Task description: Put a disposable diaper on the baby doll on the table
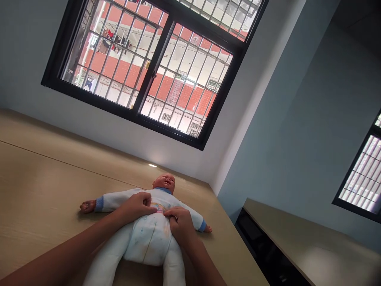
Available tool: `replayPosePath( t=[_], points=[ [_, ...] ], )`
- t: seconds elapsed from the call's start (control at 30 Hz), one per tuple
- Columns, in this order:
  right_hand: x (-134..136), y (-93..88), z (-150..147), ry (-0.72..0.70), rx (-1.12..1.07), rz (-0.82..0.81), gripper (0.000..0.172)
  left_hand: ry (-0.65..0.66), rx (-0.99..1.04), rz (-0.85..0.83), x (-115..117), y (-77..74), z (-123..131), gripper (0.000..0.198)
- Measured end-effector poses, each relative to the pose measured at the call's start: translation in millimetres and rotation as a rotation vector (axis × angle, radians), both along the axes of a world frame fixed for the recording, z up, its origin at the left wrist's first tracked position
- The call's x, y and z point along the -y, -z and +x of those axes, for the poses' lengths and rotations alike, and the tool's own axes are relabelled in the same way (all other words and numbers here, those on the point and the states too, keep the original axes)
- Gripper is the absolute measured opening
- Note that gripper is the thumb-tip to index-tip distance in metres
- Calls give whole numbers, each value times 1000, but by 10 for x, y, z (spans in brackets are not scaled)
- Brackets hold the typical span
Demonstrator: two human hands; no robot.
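Observation:
A baby doll point(149, 238) in a white suit with blue cuffs lies on its back on a light wooden table point(38, 186), head towards the window. My left hand point(137, 205) rests on the doll's chest with its fingers curled, pinching the suit's fabric at the middle. My right hand point(180, 223) is on the doll's other side, fingers also curled and gripping the fabric near the same spot. Both forearms reach in from the bottom edge.
A large barred window point(154, 67) is set in the wall behind the table. The table's right edge point(235, 242) drops to a gap, with a second wooden surface point(297, 242) and a dark panel beyond. Another window point(363, 178) is at far right.

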State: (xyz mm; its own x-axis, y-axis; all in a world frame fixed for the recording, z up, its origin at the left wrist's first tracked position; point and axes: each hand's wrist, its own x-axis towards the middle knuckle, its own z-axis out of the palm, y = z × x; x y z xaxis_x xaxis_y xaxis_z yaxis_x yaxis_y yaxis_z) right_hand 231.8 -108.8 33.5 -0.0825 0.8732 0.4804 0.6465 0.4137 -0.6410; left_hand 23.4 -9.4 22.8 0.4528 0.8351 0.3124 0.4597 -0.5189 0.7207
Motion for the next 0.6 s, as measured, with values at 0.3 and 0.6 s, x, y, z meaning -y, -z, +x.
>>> replayPosePath(
  t=[0.3,0.6],
  points=[
    [12,88,282,234,-55,136,26,-213,62,93,-316,-44,-361,36],
    [-6,117,319,387,-31,-75,21,-211,-38,-12,-353,-69,-585,34]
  ],
)
